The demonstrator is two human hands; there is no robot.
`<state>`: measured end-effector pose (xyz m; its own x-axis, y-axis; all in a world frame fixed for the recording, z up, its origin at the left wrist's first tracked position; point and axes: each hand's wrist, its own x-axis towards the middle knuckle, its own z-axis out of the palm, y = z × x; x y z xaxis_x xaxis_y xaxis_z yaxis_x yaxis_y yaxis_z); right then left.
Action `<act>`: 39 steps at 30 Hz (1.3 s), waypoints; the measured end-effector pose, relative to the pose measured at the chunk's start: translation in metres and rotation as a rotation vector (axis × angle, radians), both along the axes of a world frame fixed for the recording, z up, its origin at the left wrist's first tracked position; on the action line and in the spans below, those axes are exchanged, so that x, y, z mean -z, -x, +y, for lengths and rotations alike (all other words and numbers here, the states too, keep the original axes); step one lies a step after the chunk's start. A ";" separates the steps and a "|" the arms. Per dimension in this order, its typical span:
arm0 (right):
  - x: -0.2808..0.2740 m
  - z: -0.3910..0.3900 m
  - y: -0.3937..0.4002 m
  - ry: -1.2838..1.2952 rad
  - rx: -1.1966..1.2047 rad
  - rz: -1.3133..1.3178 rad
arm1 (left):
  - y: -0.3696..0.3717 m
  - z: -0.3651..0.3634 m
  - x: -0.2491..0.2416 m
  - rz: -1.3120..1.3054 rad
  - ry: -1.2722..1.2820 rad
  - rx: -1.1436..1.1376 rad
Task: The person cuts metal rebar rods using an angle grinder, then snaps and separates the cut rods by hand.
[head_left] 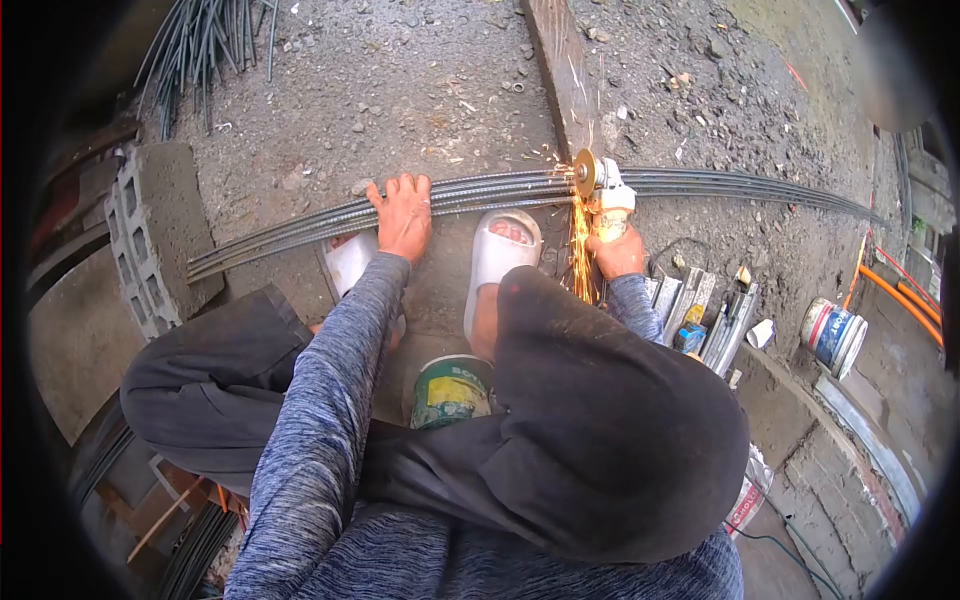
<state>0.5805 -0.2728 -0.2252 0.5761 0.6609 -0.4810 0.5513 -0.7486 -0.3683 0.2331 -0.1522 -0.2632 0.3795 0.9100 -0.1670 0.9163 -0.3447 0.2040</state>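
A bundle of long ribbed steel rebars (500, 187) runs across the view in front of my feet. My left hand (405, 217) is on the bundle left of centre, its fingers curled over the bars. Held in my right hand (617, 253) is an angle grinder (612, 203) with a white head. Its round cutting disc (586, 173) meets the rebars, and orange sparks (580, 255) stream down toward me. My palm hides most of the grinder's body.
A wooden plank (560, 75) lies beyond the disc. At left stands a hollow concrete block (160, 235) by the bar ends. A green bucket (450, 390) sits between my legs, near my white slippers (500, 250). Metal channels (725, 325) and a paint bucket (833, 337) are at right.
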 end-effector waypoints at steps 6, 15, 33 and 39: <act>-0.006 0.003 0.002 0.039 0.009 -0.019 | -0.002 0.002 -0.001 0.040 0.026 0.001; -0.017 0.007 0.009 0.034 0.031 -0.010 | -0.001 0.002 0.000 0.046 0.032 0.008; 0.004 -0.005 0.004 -0.047 0.072 0.025 | 0.000 0.002 0.001 0.029 0.029 0.002; 0.016 -0.021 -0.005 -0.170 0.003 0.124 | 0.000 0.001 0.004 0.068 0.025 0.003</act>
<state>0.5853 -0.2934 -0.2414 0.5214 0.7371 -0.4299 0.4914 -0.6713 -0.5549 0.2332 -0.1507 -0.2672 0.3693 0.9040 -0.2156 0.9273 -0.3431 0.1498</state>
